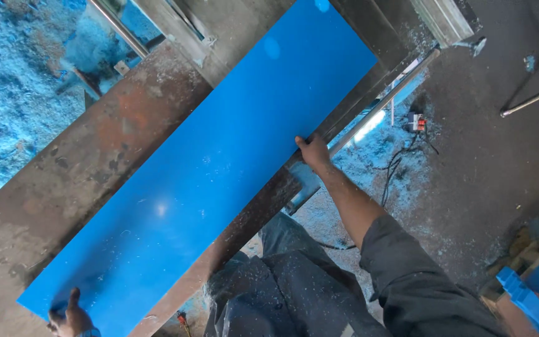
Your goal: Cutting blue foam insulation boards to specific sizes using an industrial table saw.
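Observation:
A long blue panel lies diagonally across a rusty metal workbench, running from lower left to upper right. My right hand grips the panel's long near edge about halfway along, fingers curled over the rim. My left hand holds the panel's lower left end, thumb resting on the blue face. Fine pale shavings dot the panel's surface.
Blue shavings cover the floor at left and beneath the bench edge. A metal rail runs along the bench's right side. A black cable and small plug block lie on the floor. Blue offcuts sit at lower right.

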